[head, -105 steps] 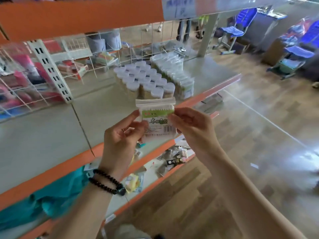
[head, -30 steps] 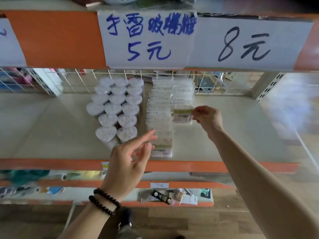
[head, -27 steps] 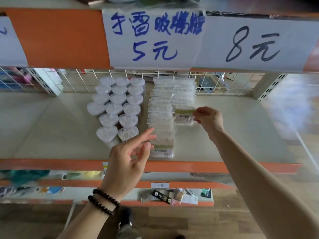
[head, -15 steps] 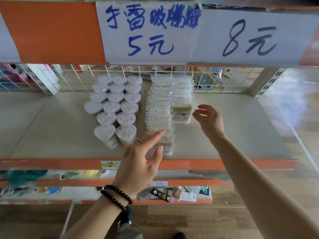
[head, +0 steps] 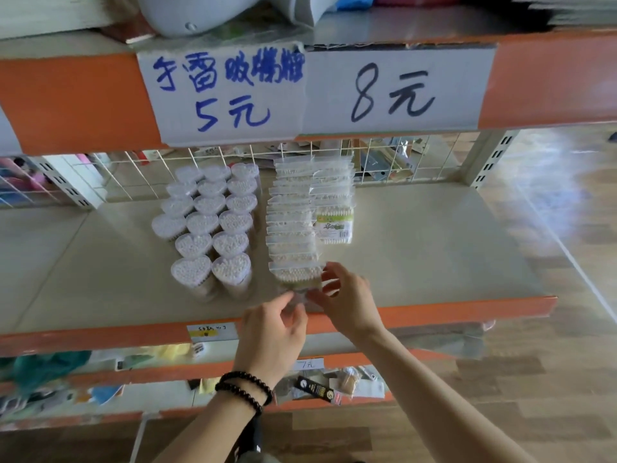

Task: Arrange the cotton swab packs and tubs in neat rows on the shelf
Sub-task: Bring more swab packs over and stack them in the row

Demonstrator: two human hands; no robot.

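While both hands pinch the nearest swab pack, the beige shelf (orange-edged) overlooks wooden flooring.

orange shelf edge, black bead bracelet

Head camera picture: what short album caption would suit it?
Both hands, left hand and right hand, grip the front cotton swab pack beside heart-shaped tubs.
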